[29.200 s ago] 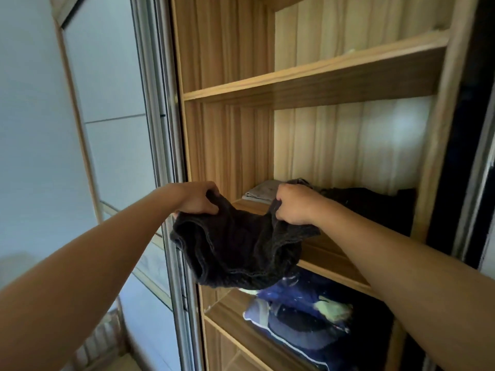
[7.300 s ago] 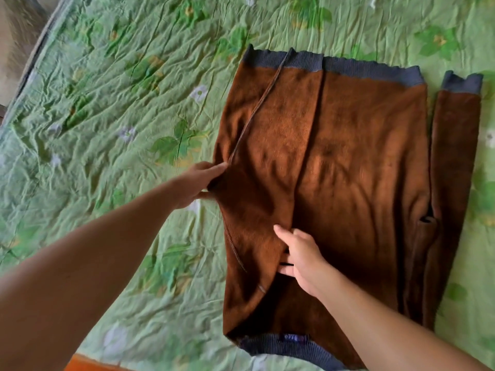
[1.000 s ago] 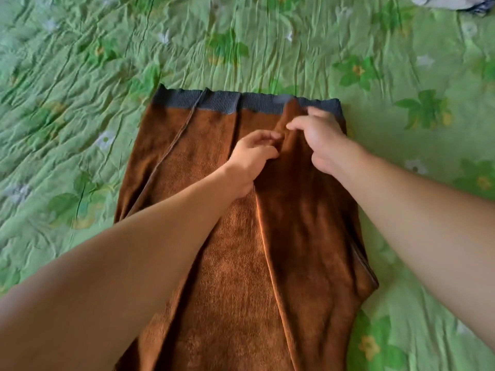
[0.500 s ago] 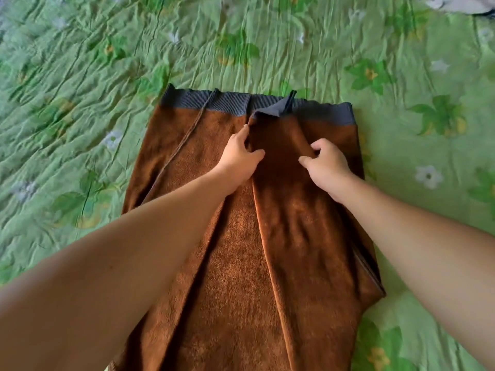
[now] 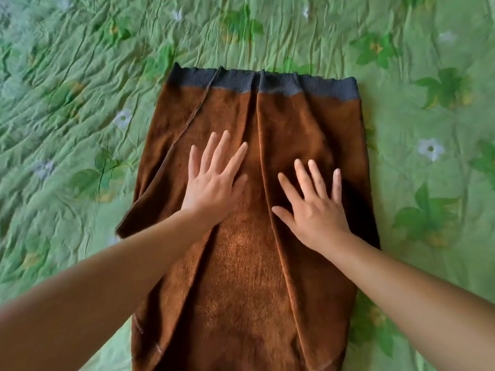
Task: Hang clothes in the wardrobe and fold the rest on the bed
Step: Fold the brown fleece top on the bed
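Brown garment lies lengthwise on the bed, grey band at the far end; left hand and right hand press it with flat, spread fingers, grasping nothing.

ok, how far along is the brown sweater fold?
Done: brown sweater lies on the green bedsheet, both sides folded inward, meeting down the middle. In hand: left hand and right hand press flat on it. Left: no crosswise fold yet; it lies full length, grey ribbed band at the far end.
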Tool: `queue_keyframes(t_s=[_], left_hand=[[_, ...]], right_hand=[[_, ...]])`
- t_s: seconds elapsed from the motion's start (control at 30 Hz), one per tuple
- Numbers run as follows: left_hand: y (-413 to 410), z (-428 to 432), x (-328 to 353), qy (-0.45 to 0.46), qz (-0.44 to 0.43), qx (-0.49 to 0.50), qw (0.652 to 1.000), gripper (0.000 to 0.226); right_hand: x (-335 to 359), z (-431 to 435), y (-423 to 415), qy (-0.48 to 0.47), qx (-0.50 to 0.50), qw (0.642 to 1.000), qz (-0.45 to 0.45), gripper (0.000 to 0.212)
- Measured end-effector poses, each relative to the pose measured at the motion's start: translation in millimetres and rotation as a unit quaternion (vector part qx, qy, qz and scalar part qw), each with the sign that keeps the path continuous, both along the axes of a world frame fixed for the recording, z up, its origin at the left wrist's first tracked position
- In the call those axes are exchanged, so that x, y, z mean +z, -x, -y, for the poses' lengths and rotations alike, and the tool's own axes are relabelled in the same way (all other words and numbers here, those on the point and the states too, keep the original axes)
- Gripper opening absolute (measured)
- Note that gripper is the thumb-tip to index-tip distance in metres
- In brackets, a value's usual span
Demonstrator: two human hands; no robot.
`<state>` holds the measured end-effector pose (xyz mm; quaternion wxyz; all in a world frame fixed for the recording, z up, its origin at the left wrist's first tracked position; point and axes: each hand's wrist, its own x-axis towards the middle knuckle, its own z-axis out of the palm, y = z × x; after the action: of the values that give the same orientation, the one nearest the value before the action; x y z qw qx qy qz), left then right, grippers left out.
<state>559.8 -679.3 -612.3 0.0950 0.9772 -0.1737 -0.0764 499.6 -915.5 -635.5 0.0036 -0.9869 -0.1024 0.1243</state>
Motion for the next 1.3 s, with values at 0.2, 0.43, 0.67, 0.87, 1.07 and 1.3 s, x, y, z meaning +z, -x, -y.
queue_keyframes(t_s=[0.2,0.43,0.67,0.87,1.07,1.3], left_hand=[[45.8,-57.6,-44.2,-0.143,-0.096,-0.020,0.985,0.077],[176.6,-97.5,-30.6,-0.140,-0.100,-0.085,0.981,0.083],[281.2,-187.9,-24.5,-0.094,-0.095,-0.226,0.965,0.097],[263.7,-229.2,-14.9,-0.083,-0.071,-0.350,0.931,0.095],[262.1,-221.8,-21.6,-0.090,-0.060,-0.349,0.931,0.091],[239.4,-206.8,5.1,0.097,-0.117,-0.190,0.970,0.052]], right_hand=[[-30.0,-1.6,14.7,0.038,-0.043,0.998,-0.041,0.073],[-10.6,-17.9,140.7,0.024,0.003,0.996,-0.088,0.079],[-1.4,-2.5,268.8,-0.007,0.033,0.986,-0.162,0.096],[24.9,31.7,281.9,-0.006,0.176,0.955,-0.240,0.106],[1.3,25.2,295.7,-0.074,0.124,0.987,-0.074,0.049],[19.4,6.9,285.4,-0.283,-0.060,0.957,-0.029,0.049]])
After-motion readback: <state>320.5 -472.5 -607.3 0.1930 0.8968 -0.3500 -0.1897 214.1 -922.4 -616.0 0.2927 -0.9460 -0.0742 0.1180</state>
